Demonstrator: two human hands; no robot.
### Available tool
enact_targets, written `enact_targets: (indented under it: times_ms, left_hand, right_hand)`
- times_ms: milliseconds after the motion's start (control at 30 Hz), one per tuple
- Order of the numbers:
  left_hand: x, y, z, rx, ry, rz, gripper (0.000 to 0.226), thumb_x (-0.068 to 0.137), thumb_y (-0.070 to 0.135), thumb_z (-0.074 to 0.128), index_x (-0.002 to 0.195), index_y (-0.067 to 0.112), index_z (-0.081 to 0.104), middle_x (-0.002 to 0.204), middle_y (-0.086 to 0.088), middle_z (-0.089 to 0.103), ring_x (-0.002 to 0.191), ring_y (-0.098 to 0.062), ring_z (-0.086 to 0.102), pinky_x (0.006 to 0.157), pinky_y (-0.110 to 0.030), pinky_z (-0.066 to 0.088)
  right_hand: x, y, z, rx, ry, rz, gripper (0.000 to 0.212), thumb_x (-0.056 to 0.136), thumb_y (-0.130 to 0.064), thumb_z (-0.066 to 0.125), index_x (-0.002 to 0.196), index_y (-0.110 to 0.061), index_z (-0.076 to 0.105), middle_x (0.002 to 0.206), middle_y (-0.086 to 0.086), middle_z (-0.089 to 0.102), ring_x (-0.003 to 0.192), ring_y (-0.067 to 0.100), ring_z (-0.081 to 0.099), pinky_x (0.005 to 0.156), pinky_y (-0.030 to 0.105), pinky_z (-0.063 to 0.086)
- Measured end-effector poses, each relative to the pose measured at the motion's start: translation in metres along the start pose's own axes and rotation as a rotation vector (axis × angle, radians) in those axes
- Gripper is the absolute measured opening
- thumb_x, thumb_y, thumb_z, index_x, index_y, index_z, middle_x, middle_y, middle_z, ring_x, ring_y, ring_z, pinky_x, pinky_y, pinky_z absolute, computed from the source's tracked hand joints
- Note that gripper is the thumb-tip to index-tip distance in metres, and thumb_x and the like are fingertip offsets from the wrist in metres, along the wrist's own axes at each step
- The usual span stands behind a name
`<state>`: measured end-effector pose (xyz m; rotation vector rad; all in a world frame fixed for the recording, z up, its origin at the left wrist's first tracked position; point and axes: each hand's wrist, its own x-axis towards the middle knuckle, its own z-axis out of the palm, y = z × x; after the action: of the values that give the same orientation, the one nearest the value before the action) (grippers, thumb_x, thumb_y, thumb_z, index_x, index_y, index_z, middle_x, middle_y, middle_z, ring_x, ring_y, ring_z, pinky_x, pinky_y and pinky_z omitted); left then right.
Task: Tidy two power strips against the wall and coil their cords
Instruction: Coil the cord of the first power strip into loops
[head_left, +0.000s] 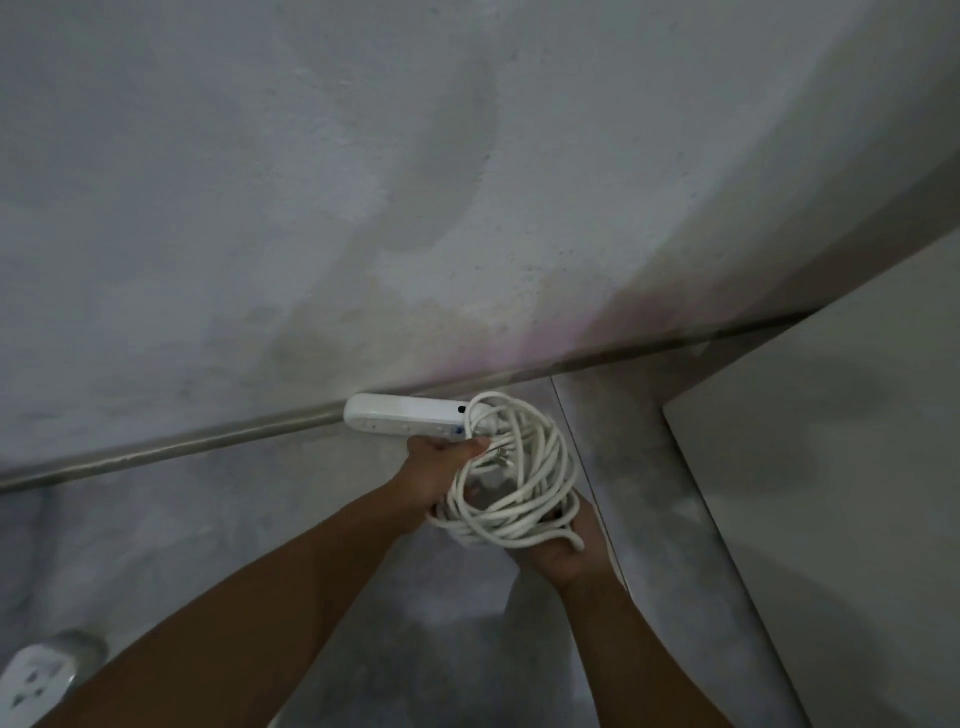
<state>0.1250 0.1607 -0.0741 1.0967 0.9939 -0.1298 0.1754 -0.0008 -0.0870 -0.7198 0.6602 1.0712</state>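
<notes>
- The white power strip lies at the foot of the wall, its long back edge against the metal skirting rail where wall meets floor.
- Its white cord is gathered in a loose coil of many loops at the strip's right end, held off the floor.
- The left hand is curled at the strip's near edge, fingers closed round the coil's upper left side.
- The right hand cups the coil from below, fingers bent up around the lower loops.
- The grey floor left of the arms lies open along the rail.
- To the right, a pale flat panel closes off that side, its edge near the coil.
- A second white power strip shows at the bottom left corner, well apart.
</notes>
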Motion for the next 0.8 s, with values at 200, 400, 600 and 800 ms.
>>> enact_targets:
  times_ms: [200, 400, 600, 800]
  left_hand:
    - [-0.014, -0.020, 0.018, 0.932, 0.493, 0.641, 0.012, 0.079, 0.010, 0.062, 0.090, 0.007, 0.057, 0.098, -0.014, 0.056, 0.098, -0.036, 0.052, 0.084, -0.045, 0.040]
    - [-0.009, -0.016, -0.002, 1.018, 0.067, 0.730, 0.039, 0.072, 0.020, 0.055, 0.109, 0.010, 0.065, 0.110, -0.012, 0.057, 0.107, -0.033, 0.051, 0.093, -0.036, 0.038]
    - [-0.007, 0.007, -0.005, 0.864, -0.210, 0.817, 0.036, 0.075, 0.028, 0.070, 0.103, 0.005, 0.072, 0.102, -0.013, 0.070, 0.100, -0.024, 0.065, 0.094, -0.030, 0.047]
    - [-0.001, 0.014, 0.001, 0.963, -0.299, 0.759, 0.024, 0.083, 0.020, 0.071, 0.103, 0.007, 0.071, 0.104, -0.009, 0.071, 0.099, -0.017, 0.066, 0.083, -0.009, 0.043]
  right_hand:
    - [-0.001, 0.004, 0.011, 0.033, 0.037, -0.072, 0.026, 0.075, -0.014, 0.060, 0.052, -0.006, 0.068, 0.050, 0.007, 0.061, 0.045, 0.021, 0.062, 0.048, 0.025, 0.053]
    - [-0.004, -0.001, 0.018, 0.042, 0.009, -0.002, 0.009, 0.068, -0.015, 0.070, 0.072, -0.008, 0.066, 0.070, 0.013, 0.060, 0.063, 0.025, 0.059, 0.067, 0.034, 0.054]
    - [-0.005, -0.016, 0.029, -0.217, 0.131, 0.014, 0.037, 0.098, -0.019, 0.040, 0.103, 0.001, 0.071, 0.107, 0.023, 0.067, 0.097, 0.034, 0.065, 0.094, 0.046, 0.050]
    - [-0.021, -0.048, 0.046, -1.018, 0.539, -0.385, 0.077, 0.084, -0.069, 0.047, 0.134, -0.010, 0.049, 0.134, 0.017, 0.053, 0.119, 0.031, 0.053, 0.103, 0.052, 0.041]
